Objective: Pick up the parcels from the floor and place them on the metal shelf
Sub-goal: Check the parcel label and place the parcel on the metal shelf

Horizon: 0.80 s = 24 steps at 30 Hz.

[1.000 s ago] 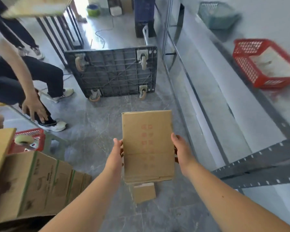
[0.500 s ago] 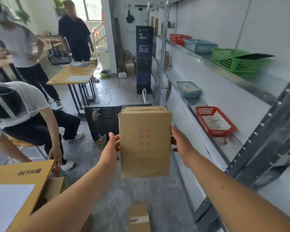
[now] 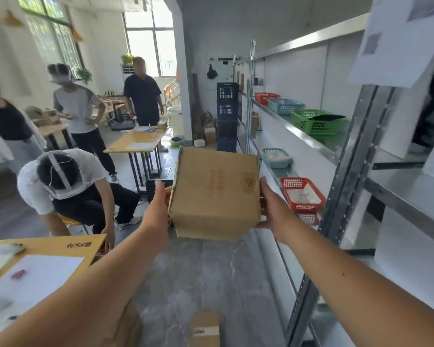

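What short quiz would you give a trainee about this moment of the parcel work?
1. True or false: the cardboard parcel already stands on the metal shelf.
2. Which basket is nearest to the right hand? A. the green basket on the upper level; B. the red basket on the lower level; C. the blue basket on the upper level.
3. What lies on the floor near the bottom edge of the view?

Key: 1. False: the left hand and the right hand hold it in the air. 2. B. 3. A smaller parcel with a white label.
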Available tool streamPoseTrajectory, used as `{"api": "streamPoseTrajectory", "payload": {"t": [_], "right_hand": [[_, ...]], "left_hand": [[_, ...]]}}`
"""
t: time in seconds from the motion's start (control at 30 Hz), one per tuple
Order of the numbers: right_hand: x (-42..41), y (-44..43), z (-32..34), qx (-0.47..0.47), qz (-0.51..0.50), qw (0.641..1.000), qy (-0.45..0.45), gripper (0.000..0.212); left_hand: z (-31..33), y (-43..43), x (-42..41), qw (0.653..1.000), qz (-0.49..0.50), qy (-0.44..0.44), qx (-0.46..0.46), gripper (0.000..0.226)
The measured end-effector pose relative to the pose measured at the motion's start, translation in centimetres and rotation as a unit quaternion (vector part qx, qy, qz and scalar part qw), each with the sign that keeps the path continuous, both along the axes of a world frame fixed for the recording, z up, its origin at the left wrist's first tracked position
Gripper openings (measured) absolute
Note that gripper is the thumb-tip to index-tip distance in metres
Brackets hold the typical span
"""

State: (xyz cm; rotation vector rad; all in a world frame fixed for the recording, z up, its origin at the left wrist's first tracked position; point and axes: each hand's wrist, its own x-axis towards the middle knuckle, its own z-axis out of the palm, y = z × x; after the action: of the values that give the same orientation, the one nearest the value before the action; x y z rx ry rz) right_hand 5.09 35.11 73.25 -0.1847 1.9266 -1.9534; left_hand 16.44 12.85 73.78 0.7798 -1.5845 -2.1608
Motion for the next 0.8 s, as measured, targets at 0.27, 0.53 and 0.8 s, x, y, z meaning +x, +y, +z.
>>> {"api": "streamPoseTrajectory", "payload": {"t": [0.27,0.53,0.8], "right_hand": [[7.2,5.5,3.1,-0.007,-0.007,0.999,0.03,0.061],[11.9,6.1,5.3,0.01,-0.028,0.997,0.064,0.066],[16.4,4.9,5.1,0.015,-0.016,0.997,0.073,0.052]], "left_hand": [[1.1,3.8,6.0,0.998,-0.045,0.031,0.037,0.07],[3.3,4.0,10.3,0.994,-0.055,0.055,0.073,0.072],[2.7,1.8,14.8,0.991,-0.058,0.096,0.071,0.068]]}}
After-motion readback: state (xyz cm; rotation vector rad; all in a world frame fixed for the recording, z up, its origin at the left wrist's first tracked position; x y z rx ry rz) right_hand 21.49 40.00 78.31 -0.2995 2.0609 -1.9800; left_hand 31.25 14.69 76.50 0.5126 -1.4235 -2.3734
